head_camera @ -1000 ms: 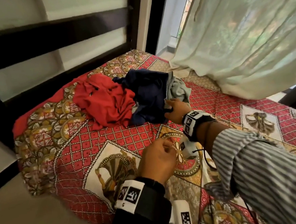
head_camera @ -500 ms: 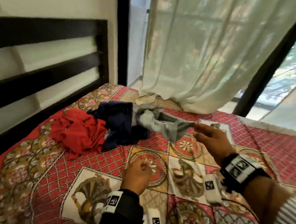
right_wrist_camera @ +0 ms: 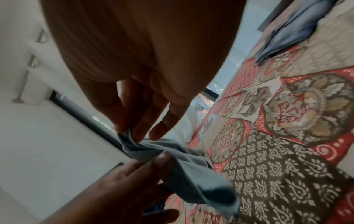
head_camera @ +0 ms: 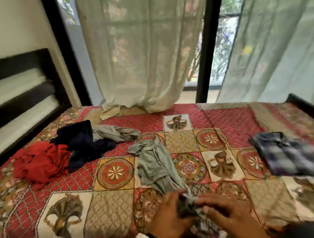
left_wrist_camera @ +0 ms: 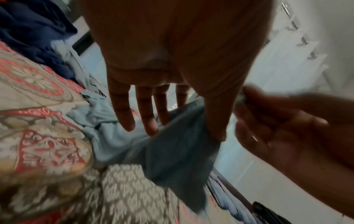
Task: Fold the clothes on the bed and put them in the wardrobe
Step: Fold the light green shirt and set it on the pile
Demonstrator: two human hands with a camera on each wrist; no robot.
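Only head view shows both hands (head_camera: pixel 199 210) gripping grey garment (head_camera: pixel 155 167).

The bed (head_camera: pixel 111 215) carries everything, spread with a red and gold patterned cover (head_camera: pixel 227 123) of medallion and figure panels. At its near edge both hands pinch one end of a grey garment (head_camera: pixel 155 167), which trails away from the grip across the cover. Beyond that garment's far end lies a second grey piece (head_camera: pixel 115 131), partly tucked under a dark navy garment (head_camera: pixel 83 143) further left. Touching the navy one, farthest left of the grip, sits a crumpled red garment (head_camera: pixel 41 164). Well to the right of the grip lies a blue checked garment (head_camera: pixel 290 154). A pale curtain's hem (head_camera: pixel 124 109) rests on the far edge.
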